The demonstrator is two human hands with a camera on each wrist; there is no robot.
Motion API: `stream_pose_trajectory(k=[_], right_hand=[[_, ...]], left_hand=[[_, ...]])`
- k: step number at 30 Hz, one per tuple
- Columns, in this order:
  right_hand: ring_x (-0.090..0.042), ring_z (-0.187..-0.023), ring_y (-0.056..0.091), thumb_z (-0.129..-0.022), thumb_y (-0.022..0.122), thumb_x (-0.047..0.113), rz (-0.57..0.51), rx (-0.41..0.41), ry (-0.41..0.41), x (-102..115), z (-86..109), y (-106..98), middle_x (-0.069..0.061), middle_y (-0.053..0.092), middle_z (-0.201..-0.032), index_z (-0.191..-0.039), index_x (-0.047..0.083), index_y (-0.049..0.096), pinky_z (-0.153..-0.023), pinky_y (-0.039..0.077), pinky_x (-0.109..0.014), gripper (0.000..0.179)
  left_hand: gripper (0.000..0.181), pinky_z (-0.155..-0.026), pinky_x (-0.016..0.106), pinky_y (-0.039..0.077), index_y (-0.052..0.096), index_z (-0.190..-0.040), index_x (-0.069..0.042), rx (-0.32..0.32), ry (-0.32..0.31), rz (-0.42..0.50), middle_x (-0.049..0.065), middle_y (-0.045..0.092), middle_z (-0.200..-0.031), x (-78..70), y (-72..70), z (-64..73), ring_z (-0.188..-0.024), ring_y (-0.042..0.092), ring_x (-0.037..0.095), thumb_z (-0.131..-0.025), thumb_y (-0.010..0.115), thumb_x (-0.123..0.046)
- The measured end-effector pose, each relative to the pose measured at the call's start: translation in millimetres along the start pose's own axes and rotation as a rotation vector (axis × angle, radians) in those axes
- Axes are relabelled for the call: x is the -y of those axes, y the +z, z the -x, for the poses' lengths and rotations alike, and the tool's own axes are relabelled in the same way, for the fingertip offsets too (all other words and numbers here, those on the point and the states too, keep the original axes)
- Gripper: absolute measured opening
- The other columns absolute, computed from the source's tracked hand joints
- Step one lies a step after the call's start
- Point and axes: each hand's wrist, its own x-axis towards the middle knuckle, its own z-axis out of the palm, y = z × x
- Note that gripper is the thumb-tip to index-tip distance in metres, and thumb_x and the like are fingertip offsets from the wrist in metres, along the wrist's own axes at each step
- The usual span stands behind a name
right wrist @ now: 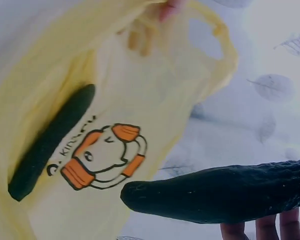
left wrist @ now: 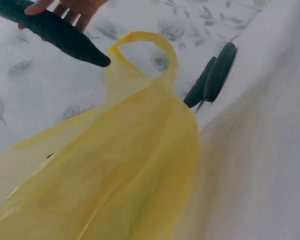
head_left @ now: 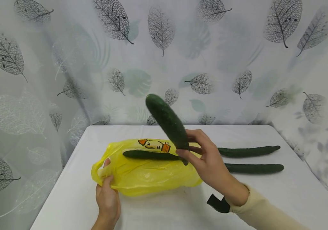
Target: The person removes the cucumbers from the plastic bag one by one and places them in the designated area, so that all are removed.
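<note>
My right hand (head_left: 209, 158) grips a dark green cucumber (head_left: 168, 121) near its lower end and holds it tilted above a yellow plastic bag (head_left: 152, 179). With my left hand (head_left: 107, 198) I hold the bag by its left handle end, the thumb outside and other fingers partly behind the film. Another cucumber (head_left: 149, 155) lies at the bag's mouth, beside the printed cartoon; the right wrist view shows this cucumber (right wrist: 52, 142) whole against the yellow film. In the left wrist view the raised cucumber (left wrist: 65, 40) hangs apart from the bag.
Two more cucumbers, an upper one (head_left: 250, 151) and a lower one (head_left: 255, 168), lie side by side on the white table (head_left: 175, 210) at the right, partly behind my right hand. A leaf-patterned curtain (head_left: 164, 70) stands behind the table. A black strap piece (head_left: 219, 204) shows by the right wrist.
</note>
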Motion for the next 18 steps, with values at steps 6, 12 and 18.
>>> stream_pose_trajectory(k=[6, 12, 18], right_hand=[[-0.024, -0.114, 0.061, -0.092, 0.069, -0.005, -0.125, -0.076, 0.048, 13.4, -2.2, -30.5, -0.009, 0.058, -0.124, -0.135, 0.006, 0.058, -0.089, 0.058, -0.032, 0.046], [-0.024, -0.113, 0.057, -0.093, 0.064, -0.011, -0.194, -0.147, 0.039, 17.4, -0.4, -69.4, -0.013, 0.057, -0.121, -0.136, 0.004, 0.058, -0.087, 0.056, -0.022, 0.046], [-0.017, -0.111, 0.059, -0.088, 0.068, -0.014, 0.023, -0.205, 0.040, 10.0, 10.8, -105.1, -0.009, 0.059, -0.122, -0.134, 0.001, 0.059, -0.088, 0.054, -0.016, 0.049]], left_hand=[[0.057, -0.122, 0.028, 0.018, 0.015, -0.161, -0.006, -0.010, -0.003, 0.000, -0.002, 0.015, -0.168, 0.5, -0.5, -0.5, -0.151, 0.013, 0.014, -0.105, 0.023, -0.008], [0.057, -0.122, 0.028, 0.018, 0.016, -0.161, -0.006, -0.014, 0.004, -0.008, -0.001, 0.015, -0.168, 0.0, -1.0, -0.7, -0.151, 0.013, 0.014, -0.105, 0.024, -0.007], [0.057, -0.123, 0.028, 0.017, 0.014, -0.161, -0.005, -0.010, 0.005, -0.006, 0.000, 0.014, -0.168, 0.9, -1.2, -1.5, -0.152, 0.012, 0.014, -0.105, 0.024, -0.007]])
